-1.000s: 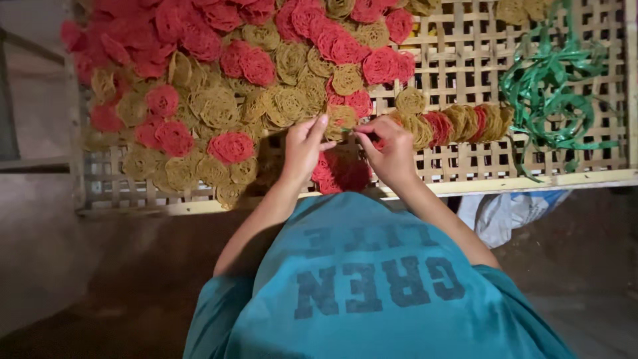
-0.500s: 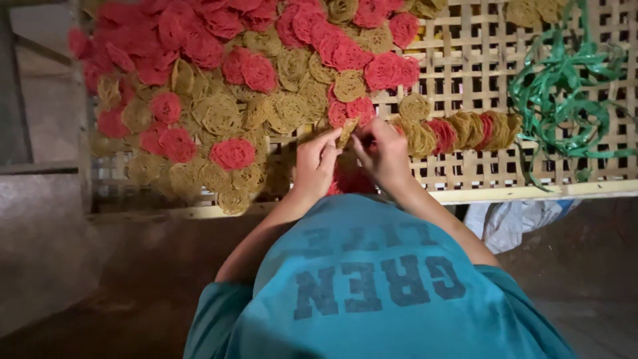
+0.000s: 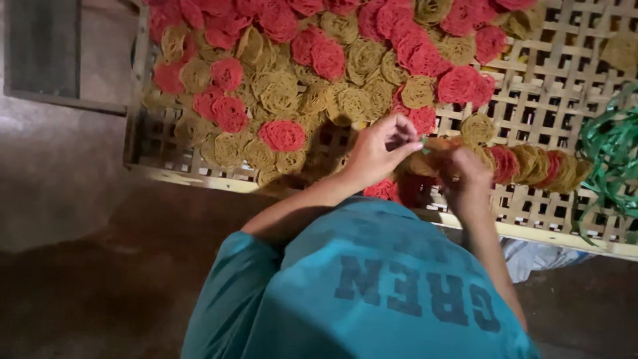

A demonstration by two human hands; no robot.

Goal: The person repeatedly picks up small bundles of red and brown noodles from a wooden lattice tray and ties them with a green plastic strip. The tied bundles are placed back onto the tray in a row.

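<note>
Woven bamboo rack [image 3: 558, 86] carries red and yellow noodle rounds [image 3: 345, 73], green strips [image 3: 608, 156]

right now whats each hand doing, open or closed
Left hand: fingers pinched shut on a yellow disc at the end of the stacked row of discs.
Right hand: curled closed at the same spot; hold unclear.

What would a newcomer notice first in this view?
The heap of red and tan coiled discs spread over the woven bamboo tray at the top. Just below it, the left hand and right hand meet at one end of a stacked row of discs. Green strips lie on the tray's right edge.
</note>
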